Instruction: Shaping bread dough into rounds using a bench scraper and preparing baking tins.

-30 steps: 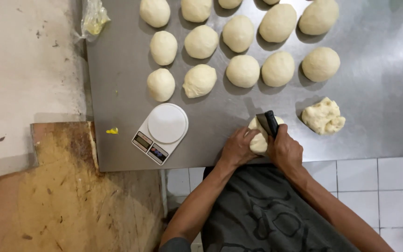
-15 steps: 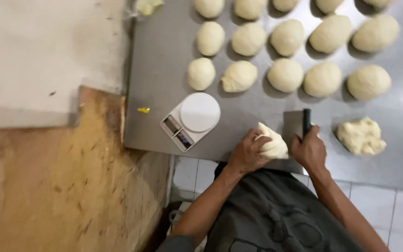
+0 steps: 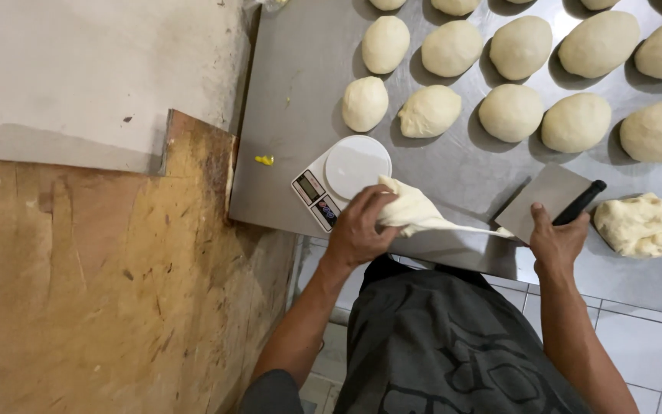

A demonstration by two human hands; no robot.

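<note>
My left hand (image 3: 359,227) grips a soft piece of dough (image 3: 411,210) and holds it beside the white round kitchen scale (image 3: 342,176). A thin strand of that dough stretches right to the metal bench scraper (image 3: 543,203). My right hand (image 3: 555,241) is closed on the scraper's black handle, near the steel table's front edge. A ragged lump of dough (image 3: 637,225) lies just right of the scraper.
Several rounded dough balls (image 3: 510,113) sit in rows across the far part of the steel table (image 3: 293,115). A worn wooden board (image 3: 101,284) and a pale surface (image 3: 93,69) lie left. A small yellow scrap (image 3: 264,160) sits by the scale. White floor tiles (image 3: 645,345) show below.
My left hand has lifted the cut dough piece leftward to the scale, drawing out a strand. My right hand has moved the scraper off to the right. The view has shifted left.
</note>
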